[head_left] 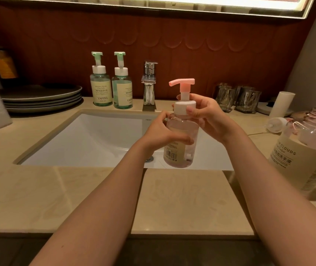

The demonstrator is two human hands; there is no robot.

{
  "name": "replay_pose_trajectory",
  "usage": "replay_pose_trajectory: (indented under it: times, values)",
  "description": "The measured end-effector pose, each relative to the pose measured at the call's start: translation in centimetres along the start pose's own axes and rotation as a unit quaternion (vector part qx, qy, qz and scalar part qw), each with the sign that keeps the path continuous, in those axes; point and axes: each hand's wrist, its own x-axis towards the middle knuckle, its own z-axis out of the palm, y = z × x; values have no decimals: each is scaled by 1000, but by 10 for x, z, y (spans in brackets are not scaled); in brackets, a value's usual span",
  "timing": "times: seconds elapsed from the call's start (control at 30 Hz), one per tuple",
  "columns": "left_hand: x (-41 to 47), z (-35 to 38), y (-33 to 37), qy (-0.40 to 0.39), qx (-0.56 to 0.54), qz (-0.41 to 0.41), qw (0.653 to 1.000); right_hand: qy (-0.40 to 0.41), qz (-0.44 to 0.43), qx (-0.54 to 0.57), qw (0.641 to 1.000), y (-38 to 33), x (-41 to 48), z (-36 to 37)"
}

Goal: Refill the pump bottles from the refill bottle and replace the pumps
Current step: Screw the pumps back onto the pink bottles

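Beige vanity counter (95, 198), sink (95, 135) mid-frame. Pink pump bottle (181, 150) is held over the basin, centre frame. Left hand (161, 133) wraps its body; right hand (209, 116) grips the white collar (182, 107). Likely risks: cross-threaded collar leaks; slick bottle drops.

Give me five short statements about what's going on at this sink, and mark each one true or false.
1. The left hand grips the body of the pink pump bottle. True.
2. The right hand lies flat on the counter. False: its fingers curl round the bottle's white collar.
3. Two green pump bottles stand left of the tap. True.
4. The pink pump bottle stands on the counter. False: it is held up over the sink.
5. The plates are stacked right of the tap. False: they are far to its left.
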Motion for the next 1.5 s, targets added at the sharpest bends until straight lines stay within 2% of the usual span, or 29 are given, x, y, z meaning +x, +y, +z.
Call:
replay_pose_trajectory:
  times: [0.17, 0.3, 0.4, 0.47, 0.53, 0.67, 0.93, 1.03, 1.5]
  values:
    - [-1, -5, 2, -32, -29, -2, 999, -56, -11, 41, 998, 2, 2, -6]
    - [-7, -4, 9, -43, -44, -10, 998, -50, -16, 43, 998, -6, -4, -2]
    - [-13, -2, 18, -20, -41, -6, 999, 11, -17, -55, 998, -18, -11, 12]
    - [-20, 0, 25, -6, -36, -2, 999, 70, -35, -128, 989, -30, -13, 21]
    - [-28, 0, 29, 7, -38, 2, 999, 96, -54, -175, 978, -43, -16, 25]
    - [-48, -2, 37, 2, -32, 11, 999, 64, -45, -201, 976, -62, -34, 25]
    - [-75, -5, 42, -31, -19, 23, 999, -1, -41, -108, 993, -72, -63, 28]
    - [-81, -4, 42, -42, -16, 23, 999, -16, -36, -155, 987, -79, -70, 30]
    - [-87, 0, 51, -36, 40, 6, 999, 89, -37, -350, 932, -92, -71, 46]
